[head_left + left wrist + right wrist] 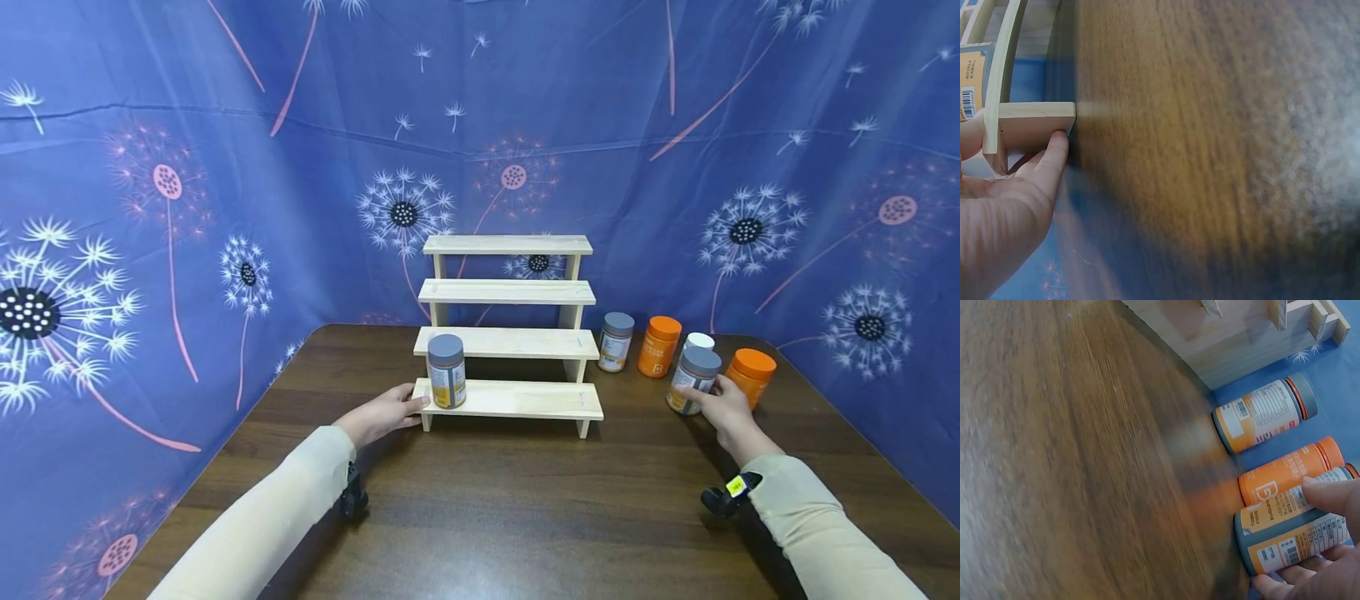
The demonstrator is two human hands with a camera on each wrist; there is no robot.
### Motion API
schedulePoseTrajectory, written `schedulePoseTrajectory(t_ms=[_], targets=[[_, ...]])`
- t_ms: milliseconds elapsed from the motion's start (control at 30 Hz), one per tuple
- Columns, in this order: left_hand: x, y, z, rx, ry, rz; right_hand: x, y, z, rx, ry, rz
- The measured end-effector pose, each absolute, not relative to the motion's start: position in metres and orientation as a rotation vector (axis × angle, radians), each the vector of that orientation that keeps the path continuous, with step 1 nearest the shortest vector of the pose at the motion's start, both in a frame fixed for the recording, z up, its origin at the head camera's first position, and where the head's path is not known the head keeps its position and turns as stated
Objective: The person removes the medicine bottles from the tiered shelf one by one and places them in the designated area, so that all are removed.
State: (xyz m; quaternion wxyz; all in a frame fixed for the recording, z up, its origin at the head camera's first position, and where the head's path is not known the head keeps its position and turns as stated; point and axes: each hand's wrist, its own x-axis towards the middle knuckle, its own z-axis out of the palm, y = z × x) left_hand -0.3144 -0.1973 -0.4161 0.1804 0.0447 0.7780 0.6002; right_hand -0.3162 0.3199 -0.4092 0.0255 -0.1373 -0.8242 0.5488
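Observation:
A pale wooden stepped shelf (517,400) stands on the table, its boards rising toward the back. My left hand (382,415) holds the left end of its lowest board; in the left wrist view the thumb is at the board's top and the fingers (1054,156) reach under, against the support leg. Beside that thumb, a grey-lidded jar (447,375) with a yellow and grey label stands upright on the lowest board. Over on the right, my right hand (727,417) grips another grey-lidded jar (1291,525), thumb on one side and fingers on the other.
Right of the shelf stand a third grey-lidded jar (615,343), an orange jar (659,348) and a white-lidded one (700,341) partly hidden. Another orange jar (751,375) is just behind my right hand. A blue dandelion-print cloth (600,167) hangs around the brown wooden table (525,517).

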Motion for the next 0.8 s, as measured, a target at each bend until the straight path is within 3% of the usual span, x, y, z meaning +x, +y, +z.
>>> schedulePoseTrajectory(t_ms=[800], targets=[[-0.314, -0.195, -0.416, 0.103, 2.179, 1.741, -0.313, 0.330, -0.411, -0.388, -2.622, 1.684]])
